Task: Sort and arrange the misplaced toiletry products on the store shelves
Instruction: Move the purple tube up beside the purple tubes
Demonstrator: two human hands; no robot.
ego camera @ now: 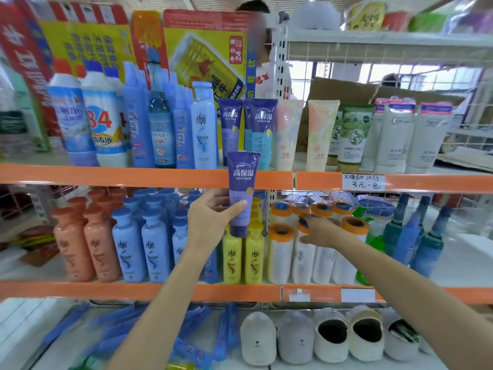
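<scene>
1. Two matching purple tubes (pixel 246 132) stand upright on the upper shelf (pixel 133 175), directly above the left hand (pixel 213 220).
2. That hand grips a third purple tube (pixel 241 193), its long axis vertical, just below its twins.
3. Rightward, the right hand (pixel 318 231) rests spread on orange-capped rolls (pixel 282 252), holding nothing.

Orange-edged shelves (pixel 133 177) run across in tiers, joined at a white slotted upright (pixel 280 62). A white wire grid (pixel 373 57) backs the right bay. Through it, bright barred windows (pixel 416 76) let in daylight. A handwritten price label (pixel 363 182) sits on the shelf edge.
</scene>
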